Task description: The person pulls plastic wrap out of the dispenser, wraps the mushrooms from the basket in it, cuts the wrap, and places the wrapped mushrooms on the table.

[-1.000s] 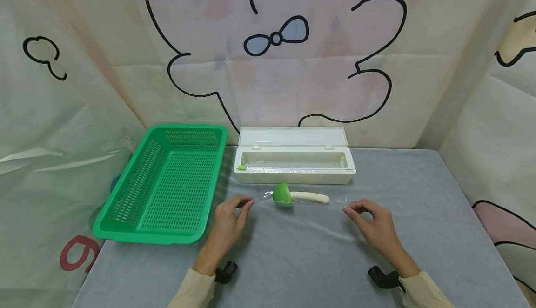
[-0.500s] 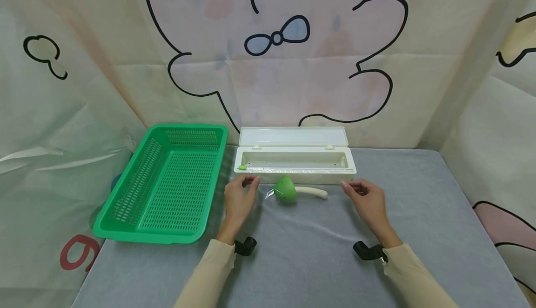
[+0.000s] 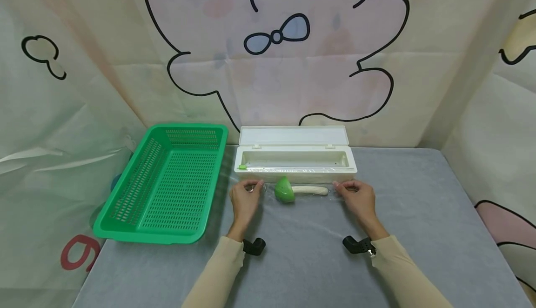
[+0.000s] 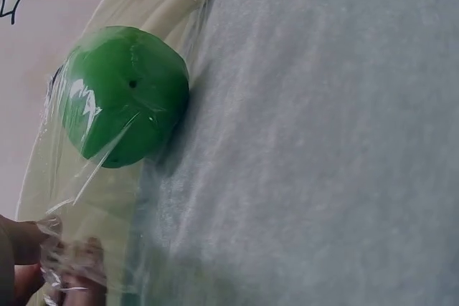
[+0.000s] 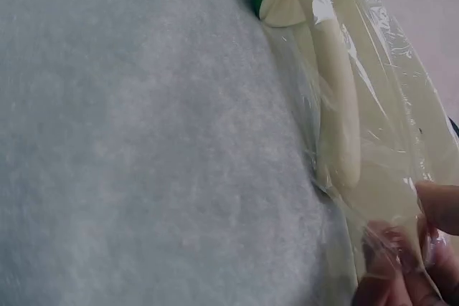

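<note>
A mushroom-shaped item with a green cap (image 3: pixel 284 190) and a long white stem (image 3: pixel 310 190) lies under clear plastic wrap on the table, just in front of the white box. In the left wrist view the wrap (image 4: pixel 100 198) stretches over the rounded cap. My left hand (image 3: pixel 244 205) pinches the wrap's left end, beside the cap. Past the stem's tip, my right hand (image 3: pixel 359 204) pinches the other end between thumb and fingers. Creased film (image 5: pixel 373 105) covers the stem in the right wrist view.
Behind the mushroom stands a long white wrap dispenser (image 3: pixel 295 177) with its lid raised and a green slider (image 3: pixel 242 167) on its front edge. A green perforated basket (image 3: pixel 159 238) sits at the left. Grey cloth (image 3: pixel 305 261) covers the table.
Both hands have moved away from me to the dispenser's front and closer together, still pinching the film. The mushroom has shifted slightly and turned under the wrap.
</note>
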`<state>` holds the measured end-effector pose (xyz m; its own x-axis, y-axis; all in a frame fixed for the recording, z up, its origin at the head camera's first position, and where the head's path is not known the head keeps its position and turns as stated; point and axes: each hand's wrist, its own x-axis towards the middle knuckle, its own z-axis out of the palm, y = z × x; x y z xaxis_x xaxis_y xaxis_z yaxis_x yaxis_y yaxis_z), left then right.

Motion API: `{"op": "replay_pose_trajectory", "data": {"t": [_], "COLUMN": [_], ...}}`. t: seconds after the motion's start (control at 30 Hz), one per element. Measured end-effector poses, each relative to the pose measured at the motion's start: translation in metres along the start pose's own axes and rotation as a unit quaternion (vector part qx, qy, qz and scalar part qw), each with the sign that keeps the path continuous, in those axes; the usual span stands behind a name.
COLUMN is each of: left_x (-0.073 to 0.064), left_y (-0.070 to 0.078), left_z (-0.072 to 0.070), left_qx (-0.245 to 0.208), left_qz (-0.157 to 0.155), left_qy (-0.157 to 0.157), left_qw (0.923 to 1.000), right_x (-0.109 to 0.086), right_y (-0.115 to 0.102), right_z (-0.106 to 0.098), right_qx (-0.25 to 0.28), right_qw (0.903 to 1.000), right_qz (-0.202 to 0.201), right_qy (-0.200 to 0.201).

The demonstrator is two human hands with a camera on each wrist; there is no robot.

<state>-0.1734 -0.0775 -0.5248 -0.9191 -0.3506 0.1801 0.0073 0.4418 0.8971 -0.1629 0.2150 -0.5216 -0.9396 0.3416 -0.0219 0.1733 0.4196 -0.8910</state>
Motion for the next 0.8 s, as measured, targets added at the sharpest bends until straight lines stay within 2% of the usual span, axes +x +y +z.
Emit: {"op": "replay_pose_trajectory", "data": {"t": [0.13,0.3,0.5,0.8], "left_x": [-0.0020,-0.0046,-0.0030,-0.0048], "left_y": [0.0020,0.0014,-0.0022,-0.0065], "left_z": [-0.0010,-0.0030,-0.0024,-0.0088], "left_qx": [-0.031,-0.061,-0.067,-0.079], "left_qz": [-0.027,-0.055,-0.033,-0.032], "left_qy": [0.002,0.004,-0.035,-0.111], "left_qw": [0.9992,0.9966,0.9966,0.9901], "right_x": [0.0007,0.0014,0.0024,0.0010], "right_y": [0.0012,0.0031,0.0042,0.0086], "right_z": [0.0011,0.0007,-0.0011,-0.0062], "right_qx": [0.044,0.065,0.042,0.020], "right_qw": [0.9990,0.9977,0.9979,0.9905], "right_qz": [0.004,0.002,-0.017,-0.056], "right_qy": [-0.005,-0.018,-0.046,-0.124]}}
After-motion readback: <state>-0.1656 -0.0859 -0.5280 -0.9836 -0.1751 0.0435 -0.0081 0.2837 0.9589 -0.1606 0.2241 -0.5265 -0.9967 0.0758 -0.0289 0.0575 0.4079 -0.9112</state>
